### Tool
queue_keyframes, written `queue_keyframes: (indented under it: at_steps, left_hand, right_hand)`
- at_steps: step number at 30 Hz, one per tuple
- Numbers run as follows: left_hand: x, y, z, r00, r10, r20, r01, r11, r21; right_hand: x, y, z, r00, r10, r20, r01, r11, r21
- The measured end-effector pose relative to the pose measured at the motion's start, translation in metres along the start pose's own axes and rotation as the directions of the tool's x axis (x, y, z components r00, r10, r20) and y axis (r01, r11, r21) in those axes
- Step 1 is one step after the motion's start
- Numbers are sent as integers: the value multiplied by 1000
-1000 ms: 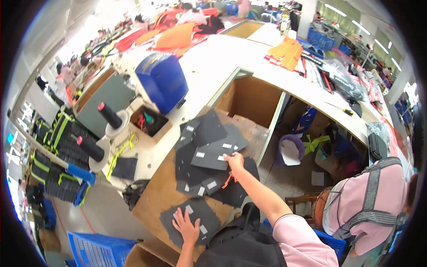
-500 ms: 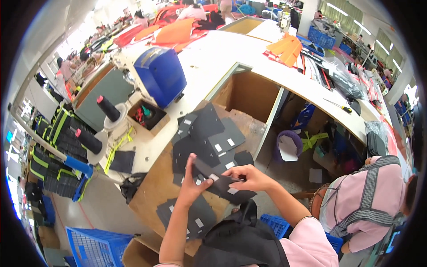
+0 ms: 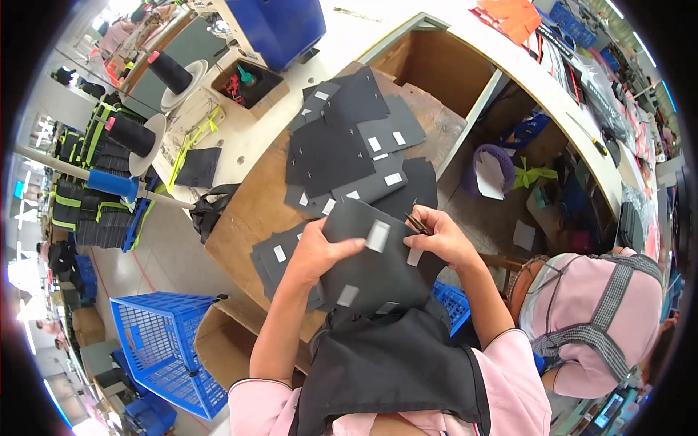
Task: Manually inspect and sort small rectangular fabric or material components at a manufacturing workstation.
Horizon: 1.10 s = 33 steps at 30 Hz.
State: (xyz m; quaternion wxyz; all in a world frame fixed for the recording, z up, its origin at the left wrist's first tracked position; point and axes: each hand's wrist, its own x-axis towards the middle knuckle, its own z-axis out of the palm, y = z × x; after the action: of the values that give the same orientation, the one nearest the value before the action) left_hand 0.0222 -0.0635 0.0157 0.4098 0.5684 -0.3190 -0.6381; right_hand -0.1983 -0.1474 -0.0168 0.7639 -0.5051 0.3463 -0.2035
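A black fabric panel [image 3: 385,280] with several small white patches is held up in front of me, above the black apron. My left hand [image 3: 317,256] grips its left edge, thumb lying on the face near a white patch. With my right hand [image 3: 446,241] I hold small dark thread snips [image 3: 416,224], their slim tips pointing up and left. The fingers of that hand also touch the panel's right edge. Beyond my hands, overlapping black panels [image 3: 331,156] are spread on the wooden board [image 3: 243,225]. More patched panels [image 3: 267,259] lie beside my left forearm.
A blue sewing machine head [image 3: 276,29] and black thread cones [image 3: 169,71] stand at upper left. A blue crate [image 3: 163,341] and a cardboard box [image 3: 218,334] sit at lower left. An open compartment [image 3: 443,65] lies beyond the board. A co-worker in pink [image 3: 582,312] sits at right.
My hands have lifted a panel off the pile and drawn it toward me, its patched face now in view. The view has tilted down.
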Motion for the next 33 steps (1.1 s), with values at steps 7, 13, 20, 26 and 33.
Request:
queue_keyframes:
  at_steps: [7,13,20,26,33]
  left_hand:
    - [-7,-28,17,950,149,-274,-192,972,-135]
    - [-19,-32,24,958,3,-287,-104,936,-337]
    - [-28,-32,28,943,46,-328,-161,929,-333]
    - [-28,-33,26,961,10,-276,-111,930,-351]
    - [-20,-34,19,963,42,-265,-117,954,-274]
  right_hand:
    - [-20,3,23,423,-901,-96,288,234,-929]
    - [-24,3,59,690,-716,-107,306,422,-854]
    - [-21,16,52,625,-781,-2,293,237,-926]
    - [-19,21,56,576,-815,-59,364,321,-874]
    - [-12,0,32,838,-491,-238,296,776,-556]
